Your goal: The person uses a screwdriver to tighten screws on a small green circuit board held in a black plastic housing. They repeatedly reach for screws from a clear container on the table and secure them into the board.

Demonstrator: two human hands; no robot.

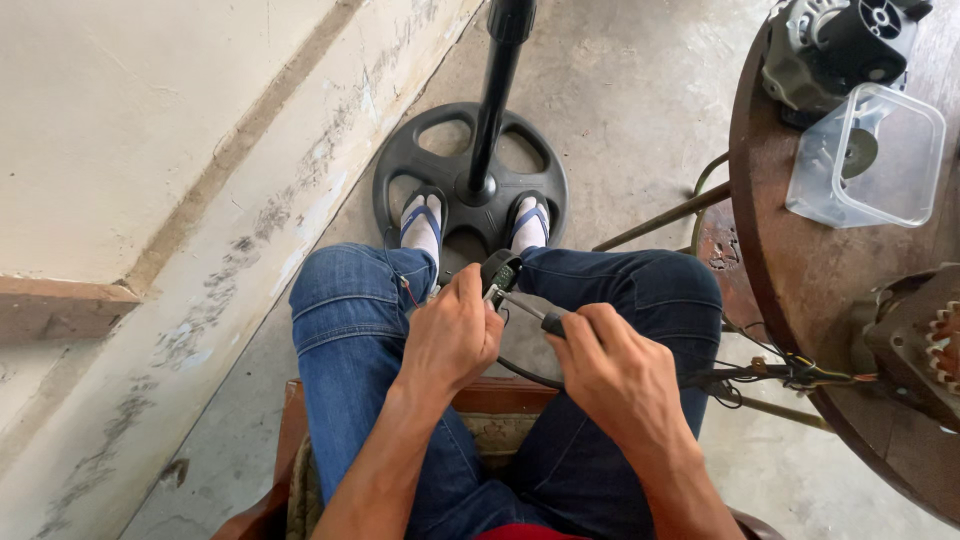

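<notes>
You sit with both knees in blue jeans and your two hands meet between them. Your left hand (452, 335) has its fingers curled shut around one small black component (499, 272), which sits just above your knuckles, between your thighs. Your right hand (618, 372) is closed in a fist around the dark handle of one screwdriver (537, 315), whose thin shaft slants up and left to touch the component. One black cable (527, 374) loops below the hands (a thin red wire shows by the left knee).

Your two sandalled feet rest on the round black base of one fan stand (470, 175), whose pole rises between them. On the round wooden bench (800, 285) to your right lie one clear plastic tub (868, 157) and two motor parts, one dark at the top (835, 45) and one at the edge with copper windings (925, 345).
</notes>
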